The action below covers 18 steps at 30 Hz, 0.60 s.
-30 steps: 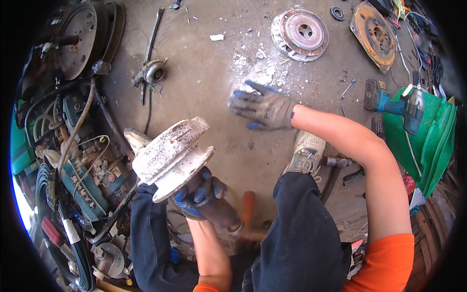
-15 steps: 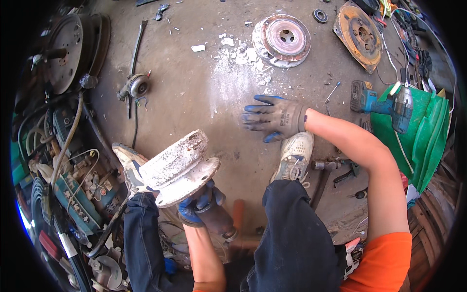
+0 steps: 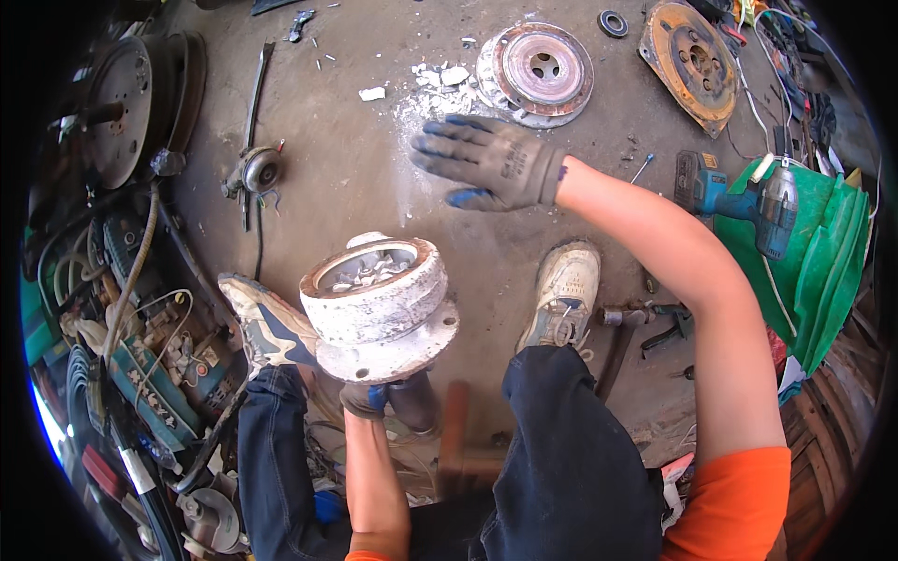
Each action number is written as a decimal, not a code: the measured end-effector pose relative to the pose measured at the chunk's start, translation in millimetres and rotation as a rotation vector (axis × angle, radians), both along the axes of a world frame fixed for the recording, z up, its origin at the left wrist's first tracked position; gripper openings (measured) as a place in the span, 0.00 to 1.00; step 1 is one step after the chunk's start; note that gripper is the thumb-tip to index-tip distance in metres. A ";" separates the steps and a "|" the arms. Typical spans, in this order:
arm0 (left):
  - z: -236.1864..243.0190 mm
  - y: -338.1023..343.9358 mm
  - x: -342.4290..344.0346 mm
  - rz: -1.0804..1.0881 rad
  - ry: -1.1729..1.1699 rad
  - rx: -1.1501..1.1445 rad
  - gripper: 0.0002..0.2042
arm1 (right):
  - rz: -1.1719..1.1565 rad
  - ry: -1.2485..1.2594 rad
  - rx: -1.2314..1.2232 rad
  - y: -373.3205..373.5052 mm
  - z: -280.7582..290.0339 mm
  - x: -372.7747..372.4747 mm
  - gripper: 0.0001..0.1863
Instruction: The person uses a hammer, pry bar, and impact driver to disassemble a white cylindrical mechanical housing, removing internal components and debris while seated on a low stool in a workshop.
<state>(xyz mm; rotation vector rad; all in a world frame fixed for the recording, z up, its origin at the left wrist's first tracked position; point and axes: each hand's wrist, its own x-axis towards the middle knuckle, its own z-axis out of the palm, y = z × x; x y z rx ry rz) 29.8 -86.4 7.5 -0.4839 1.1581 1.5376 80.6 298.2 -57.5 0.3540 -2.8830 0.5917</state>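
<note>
A white-coated, flanged metal hub (image 3: 379,313) is held up between my shoes, its round opening tilted upward and toward me. Pale flakes (image 3: 369,271) lie inside that opening. My left hand (image 3: 363,400), in a blue-and-grey glove, grips the hub from below; most of the fingers are hidden under the flange and beside a dark cylindrical stem. My right hand (image 3: 488,164), gloved the same way, is spread flat above the floor, empty, beside a heap of white chips (image 3: 432,92). Just beyond the chips lies a round white-rimmed metal disc (image 3: 541,70).
A rusty plate (image 3: 690,65) and a bearing (image 3: 613,23) lie at the far right. A blue cordless impact driver (image 3: 739,201) rests by green plastic (image 3: 804,262). On the left are an angle grinder (image 3: 257,171), a long bar (image 3: 257,93), a large drum (image 3: 126,107) and cluttered machinery. A hammer (image 3: 622,323) lies near my right shoe.
The hub has turned more upright and shifted right, showing its flake-filled opening. My right hand has moved away from me and left, over the powdery patch near the chips.
</note>
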 end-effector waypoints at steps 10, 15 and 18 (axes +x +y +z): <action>-65.7 60.1 -43.0 -1.199 1.092 -0.189 0.36 | -0.510 -0.182 -0.435 5.3 -16.6 75.1 0.23; -81.8 91.9 -41.9 -1.318 1.360 -0.192 0.36 | -1.111 -0.282 -1.244 -46.6 4.7 114.3 0.22; -85.4 85.3 -31.0 -1.220 1.372 -0.214 0.38 | -1.203 -0.338 -1.295 -78.4 24.4 136.4 0.23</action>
